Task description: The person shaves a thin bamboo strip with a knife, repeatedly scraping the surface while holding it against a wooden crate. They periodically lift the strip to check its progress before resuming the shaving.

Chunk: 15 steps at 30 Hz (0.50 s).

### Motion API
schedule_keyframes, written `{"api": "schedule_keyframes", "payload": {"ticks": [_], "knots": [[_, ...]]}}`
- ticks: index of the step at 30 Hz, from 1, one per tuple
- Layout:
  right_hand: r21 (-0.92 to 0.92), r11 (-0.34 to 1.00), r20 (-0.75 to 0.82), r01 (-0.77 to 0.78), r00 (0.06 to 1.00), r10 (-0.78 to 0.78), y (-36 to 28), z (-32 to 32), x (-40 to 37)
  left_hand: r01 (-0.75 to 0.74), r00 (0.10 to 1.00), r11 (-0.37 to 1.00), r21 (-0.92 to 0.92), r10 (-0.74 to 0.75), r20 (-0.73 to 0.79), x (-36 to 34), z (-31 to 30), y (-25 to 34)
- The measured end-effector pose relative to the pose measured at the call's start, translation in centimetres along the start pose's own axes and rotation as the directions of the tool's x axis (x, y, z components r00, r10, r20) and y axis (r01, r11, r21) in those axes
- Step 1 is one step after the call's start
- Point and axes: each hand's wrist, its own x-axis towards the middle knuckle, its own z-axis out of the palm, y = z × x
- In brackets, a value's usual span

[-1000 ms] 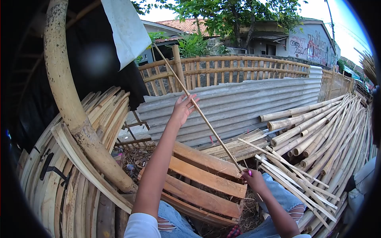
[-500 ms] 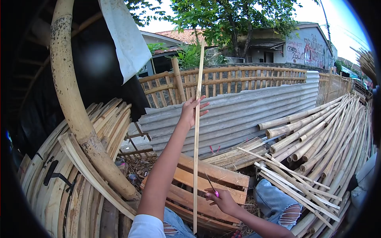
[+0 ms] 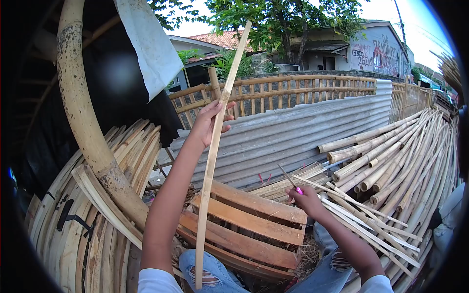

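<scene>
Bamboo strip [image 3: 210,171] in left hand [image 3: 206,121] — slatted crate [image 3: 249,222], inside unclear.

Soft daylight reached me from a bright sky [image 3: 425,34], the stick [image 3: 208,171] in my left hand [image 3: 207,123] looked clear, deep shade swallowed the black sheet [image 3: 115,112], a hazy blotch hung over it, my view bowed toward black rounded edges, distant lettering [image 3: 383,52] looked soft

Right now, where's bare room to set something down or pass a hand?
Set-down: slatted crate, right of bamboo strip, gaps and straw aside. Pass: open air between left hand and pink-handled knife. Crowded: pole pile right, split-bamboo stack left.
</scene>
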Motion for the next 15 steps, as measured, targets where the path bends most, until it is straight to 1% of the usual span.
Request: {"api": "schedule_keyframes", "payload": {"ticks": [1,3,5,7,9,11,12,13,15], "knots": [[0.005,1.0,-0.003,0.002,1.0,-0.002,-0.2,-0.3,0.3,0.0,1.0,1.0,0.005,0.0,0.003,-0.2,0.4,0.4],[0.09,0.995,0.0,-0.054,0.999,0.054,-1.1,-0.8,0.6,0.053,0.999,0.998,0.045,-0.053,-0.001,-1.4,1.2,0.6],[0.081,0.996,0.006,-0.04,0.999,0.039,-1.0,-0.9,1.3,0.078,0.997,0.994,0.071,-0.076,-0.032,-3.8,2.6,-0.8],[0.076,0.997,-0.007,0.019,1.0,-0.018,-1.2,-0.6,1.9,0.14,0.987,0.99,0.03,-0.137,-0.08,-6.6,3.5,-3.2],[0.097,0.995,0.007,0.033,0.999,-0.034,-0.8,-0.1,2.4,0.199,0.977,0.98,-0.02,-0.2,-0.071,-9.7,3.7,-5.9],[0.151,0.986,0.061,0.071,0.995,-0.081,-0.9,0.2,2.8,0.254,0.963,0.965,-0.061,-0.258,-0.075,-12.2,4.0,-8.4],[0.135,0.987,0.051,0.082,0.995,-0.09,-0.7,0.5,3.1,0.254,0.963,0.965,-0.057,-0.258,-0.076,-13.3,4.2,-9.3],[0.139,0.987,0.049,0.081,0.995,-0.088,-1.1,0.8,3.0,0.267,0.958,0.961,-0.073,-0.273,-0.085,-14.4,4.4,-10.0],[0.242,0.97,0.063,0.005,0.998,-0.021,-2.4,1.1,2.7,0.287,0.952,0.954,-0.088,-0.294,-0.088,-16.2,4.5,-11.1]]}}
